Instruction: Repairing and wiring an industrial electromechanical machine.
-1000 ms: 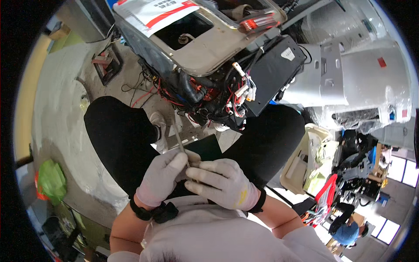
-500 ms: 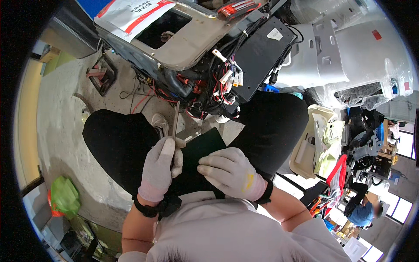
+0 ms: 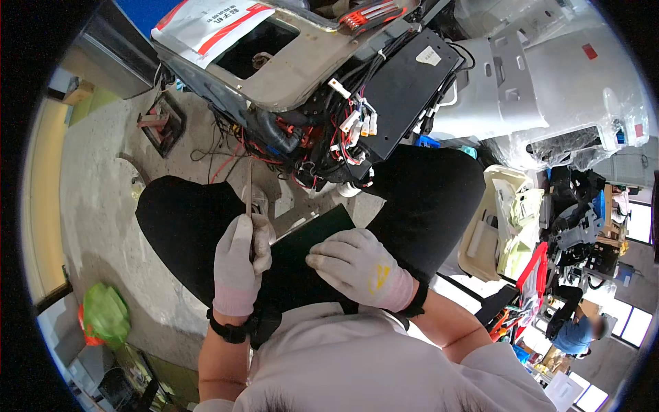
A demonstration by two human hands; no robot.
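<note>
My left hand, in a white knit glove, is closed around the lower end of a thin, flat, stick-like strip that points up and away from me. Whether the strip is a tool or a part, I cannot tell. Over my lap lies a flat dark green panel, slanted, with a pale far-left edge. My right hand, gloved too and marked with yellow, grips the panel's right side. Its fingers lie over the top face, and its thumb is hidden.
Ahead stands a machine housing with loose wires and white connectors and a black box. A white packet and red-handled tools rest on it. At right are a beige bin and a distant person.
My left hand has moved left with the strip, which now stands more upright and shows edge-on. More of the panel's left part is visible. My right hand has barely shifted.
</note>
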